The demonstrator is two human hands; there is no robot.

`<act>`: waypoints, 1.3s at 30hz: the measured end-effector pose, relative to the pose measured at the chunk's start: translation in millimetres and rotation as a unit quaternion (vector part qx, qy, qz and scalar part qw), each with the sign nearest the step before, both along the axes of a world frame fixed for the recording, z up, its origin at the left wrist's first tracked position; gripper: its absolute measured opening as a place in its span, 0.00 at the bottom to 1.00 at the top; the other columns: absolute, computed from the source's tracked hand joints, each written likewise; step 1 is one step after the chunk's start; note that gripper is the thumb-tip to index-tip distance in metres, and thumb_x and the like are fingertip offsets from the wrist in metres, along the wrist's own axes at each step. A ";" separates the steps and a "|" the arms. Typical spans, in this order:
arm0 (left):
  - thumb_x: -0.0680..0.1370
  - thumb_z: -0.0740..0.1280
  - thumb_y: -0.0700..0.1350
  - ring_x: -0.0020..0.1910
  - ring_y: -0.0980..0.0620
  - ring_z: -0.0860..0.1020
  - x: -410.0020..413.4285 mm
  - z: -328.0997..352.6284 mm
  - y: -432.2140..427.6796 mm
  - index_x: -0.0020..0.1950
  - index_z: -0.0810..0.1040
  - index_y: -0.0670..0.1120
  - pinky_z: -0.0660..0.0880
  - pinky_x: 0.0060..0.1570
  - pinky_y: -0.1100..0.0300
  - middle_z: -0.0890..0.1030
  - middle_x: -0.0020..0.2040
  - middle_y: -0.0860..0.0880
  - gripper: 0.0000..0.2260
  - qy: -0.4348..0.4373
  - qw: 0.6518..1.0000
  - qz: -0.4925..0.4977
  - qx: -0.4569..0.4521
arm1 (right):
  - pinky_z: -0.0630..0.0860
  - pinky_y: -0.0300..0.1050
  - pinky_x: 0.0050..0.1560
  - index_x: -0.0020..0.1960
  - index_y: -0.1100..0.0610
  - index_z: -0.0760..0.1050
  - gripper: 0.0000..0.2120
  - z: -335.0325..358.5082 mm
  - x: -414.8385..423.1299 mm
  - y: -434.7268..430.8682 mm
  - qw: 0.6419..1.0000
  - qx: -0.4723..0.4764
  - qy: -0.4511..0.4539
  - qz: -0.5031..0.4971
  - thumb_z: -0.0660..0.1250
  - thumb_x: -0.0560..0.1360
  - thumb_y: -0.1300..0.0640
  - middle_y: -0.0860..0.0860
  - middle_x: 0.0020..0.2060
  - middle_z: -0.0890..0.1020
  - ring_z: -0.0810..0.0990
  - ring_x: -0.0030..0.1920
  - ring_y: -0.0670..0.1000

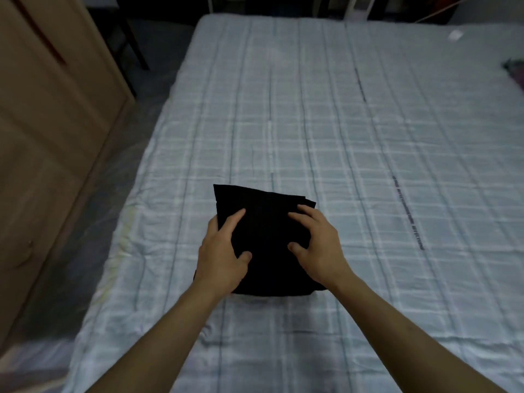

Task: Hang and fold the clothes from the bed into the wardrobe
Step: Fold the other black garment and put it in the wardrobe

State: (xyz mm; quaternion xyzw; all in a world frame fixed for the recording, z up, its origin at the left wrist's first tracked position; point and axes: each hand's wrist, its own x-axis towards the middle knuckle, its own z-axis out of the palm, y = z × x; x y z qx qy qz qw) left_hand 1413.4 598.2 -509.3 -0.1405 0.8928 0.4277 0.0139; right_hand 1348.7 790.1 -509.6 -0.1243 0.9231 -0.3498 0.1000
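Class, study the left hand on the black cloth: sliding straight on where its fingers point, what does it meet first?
More of the folded black cloth under the left hand, then its far edge and checked bedsheet; nothing else seems to lie that way.

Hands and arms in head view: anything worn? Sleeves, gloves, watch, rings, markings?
Nothing worn shows. The left hand and right hand are bare: no gloves, rings or bands. The left forearm and right forearm are bare to the frame's bottom edge: no sleeve, cuff, watch or markings. The frame is dim and soft, so fine marks could be missed.
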 end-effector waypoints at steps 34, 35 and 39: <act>0.72 0.76 0.43 0.73 0.48 0.66 624.7 303.1 -130.3 0.76 0.64 0.59 0.68 0.68 0.57 0.65 0.74 0.50 0.37 0.035 0.834 0.542 -0.094 | 0.59 0.31 0.66 0.65 0.54 0.78 0.27 290.4 481.5 -302.4 0.845 -0.119 0.053 0.518 0.77 0.67 0.65 0.48 0.66 0.73 0.72 0.67 0.47; 0.72 0.76 0.43 0.74 0.48 0.65 644.3 301.4 -140.1 0.76 0.63 0.59 0.68 0.69 0.57 0.64 0.75 0.49 0.37 0.032 0.829 0.551 -0.088 | 0.59 0.32 0.67 0.65 0.54 0.78 0.27 288.2 500.4 -316.5 0.841 -0.116 0.049 0.527 0.77 0.67 0.64 0.48 0.66 0.73 0.72 0.67 0.47; 0.73 0.76 0.42 0.78 0.49 0.57 719.4 290.9 -180.7 0.77 0.62 0.58 0.65 0.70 0.57 0.62 0.77 0.50 0.37 0.031 0.807 0.587 -0.058 | 0.60 0.31 0.65 0.65 0.52 0.77 0.27 280.1 573.9 -376.6 0.813 -0.105 0.032 0.572 0.77 0.67 0.64 0.46 0.65 0.73 0.71 0.68 0.46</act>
